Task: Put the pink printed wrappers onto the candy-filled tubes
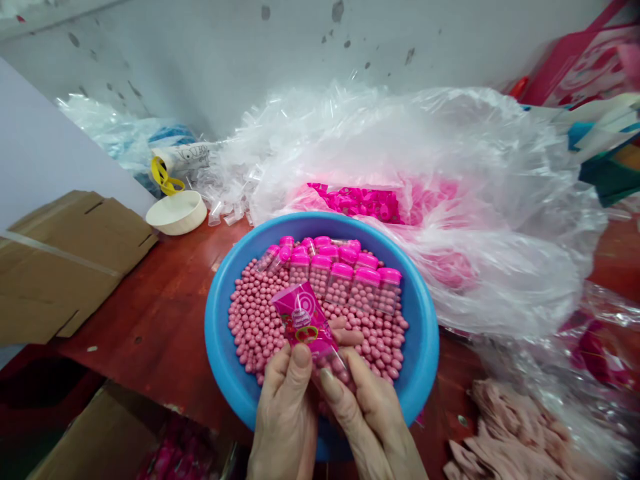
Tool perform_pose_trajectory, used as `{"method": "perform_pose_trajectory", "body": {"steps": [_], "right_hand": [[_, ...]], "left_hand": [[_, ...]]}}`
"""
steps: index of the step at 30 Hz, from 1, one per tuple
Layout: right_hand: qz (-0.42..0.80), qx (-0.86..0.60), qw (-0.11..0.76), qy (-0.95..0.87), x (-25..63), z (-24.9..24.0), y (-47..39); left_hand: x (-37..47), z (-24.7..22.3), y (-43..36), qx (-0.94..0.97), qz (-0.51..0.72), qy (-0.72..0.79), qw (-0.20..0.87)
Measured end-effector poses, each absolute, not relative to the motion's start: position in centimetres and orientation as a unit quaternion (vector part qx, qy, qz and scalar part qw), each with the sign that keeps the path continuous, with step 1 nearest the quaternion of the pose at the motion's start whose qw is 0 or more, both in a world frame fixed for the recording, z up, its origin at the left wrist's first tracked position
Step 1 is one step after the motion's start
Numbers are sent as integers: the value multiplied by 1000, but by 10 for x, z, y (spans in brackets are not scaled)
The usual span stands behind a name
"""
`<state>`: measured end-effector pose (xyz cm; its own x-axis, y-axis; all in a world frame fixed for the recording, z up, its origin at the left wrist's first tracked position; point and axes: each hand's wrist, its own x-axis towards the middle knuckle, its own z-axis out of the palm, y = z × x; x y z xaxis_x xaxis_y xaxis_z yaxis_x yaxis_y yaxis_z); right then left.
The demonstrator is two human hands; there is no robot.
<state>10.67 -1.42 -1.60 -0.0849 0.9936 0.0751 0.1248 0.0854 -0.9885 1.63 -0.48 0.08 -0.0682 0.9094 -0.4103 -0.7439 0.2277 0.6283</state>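
Over the basin, my left hand (287, 410) pinches the lower left side of a pink printed wrapper (303, 310) between thumb and fingers. My right hand (373, 407) is closed on a small clear candy container (344, 371) with pink balls in it, at the wrapper's lower end. How far the container reaches inside the wrapper is hidden by my fingers. Below lies a blue basin (219, 333) with many loose pink candy balls (255, 310). Several filled clear containers with pink caps (367, 275) rest on the balls toward the far side.
Behind the basin a big clear plastic bag (500, 280) holds pink caps (370, 202). Clear empty containers (225, 193), a white dish (177, 213) and yellow tape (165, 177) are back left. Cardboard (70, 267) stands left; a pinkish cloth (525, 433) lies right on the red table (165, 320).
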Motion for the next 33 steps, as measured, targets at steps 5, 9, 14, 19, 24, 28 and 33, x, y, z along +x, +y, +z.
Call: {"method": "perform_pose_trajectory", "body": {"steps": [5, 9, 14, 19, 24, 28, 33], "right_hand": [[491, -531, 408, -558, 108, -16, -16], [503, -482, 441, -565, 105, -11, -12], [480, -515, 459, -542, 98, -14, -16], [508, -503, 487, -502, 93, -9, -11], [565, -494, 473, -463, 96, -4, -5], [575, -497, 457, -462, 96, -10, -9], [502, -516, 456, -523, 96, -10, -9]], "left_hand": [[15, 3, -6, 130, 623, 408, 655], [17, 6, -5, 179, 606, 458, 626], [20, 3, -6, 166, 583, 444, 660], [22, 2, -6, 129, 597, 410, 677], [13, 4, 0, 70, 643, 416, 639], [2, 9, 4, 80, 671, 477, 562], [5, 10, 3, 65, 668, 484, 561]]}}
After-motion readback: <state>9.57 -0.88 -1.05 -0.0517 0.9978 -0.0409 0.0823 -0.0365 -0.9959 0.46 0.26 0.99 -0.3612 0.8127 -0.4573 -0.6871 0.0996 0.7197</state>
